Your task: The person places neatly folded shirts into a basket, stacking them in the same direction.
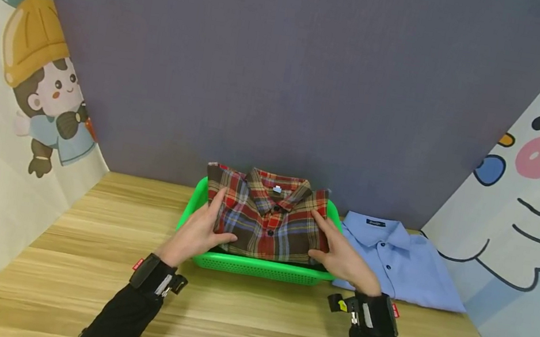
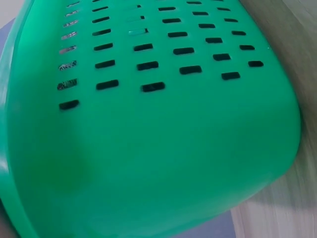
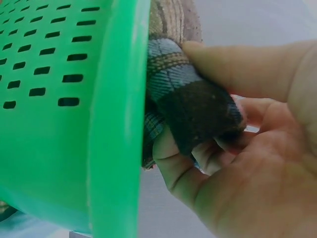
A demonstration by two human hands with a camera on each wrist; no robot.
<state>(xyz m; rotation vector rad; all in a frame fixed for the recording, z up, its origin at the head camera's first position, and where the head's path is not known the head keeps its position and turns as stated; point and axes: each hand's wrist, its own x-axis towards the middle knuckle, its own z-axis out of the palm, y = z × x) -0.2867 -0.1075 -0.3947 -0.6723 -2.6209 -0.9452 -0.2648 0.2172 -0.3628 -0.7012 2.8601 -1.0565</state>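
A folded plaid shirt (image 1: 269, 221), red, brown and blue with its collar at the back, lies in a green plastic basket (image 1: 257, 267). At the shirt's left side my left hand (image 1: 198, 230) holds its edge, thumb on top; the other fingers are partly hidden. My right hand (image 1: 343, 255) grips the opposite edge. In the right wrist view, the right thumb lies on top of the plaid cloth (image 3: 198, 111) and curled fingers reach beneath it, beside the basket rim (image 3: 116, 119). Mostly the slotted basket wall (image 2: 148, 148) fills the left wrist view.
Right of the basket, a folded light blue shirt (image 1: 392, 262) lies on the wooden table (image 1: 248, 316), close against the basket. A grey panel (image 1: 283, 77) stands directly behind. Printed cartoon panels flank the table on the left (image 1: 0, 151) and right (image 1: 528, 230).
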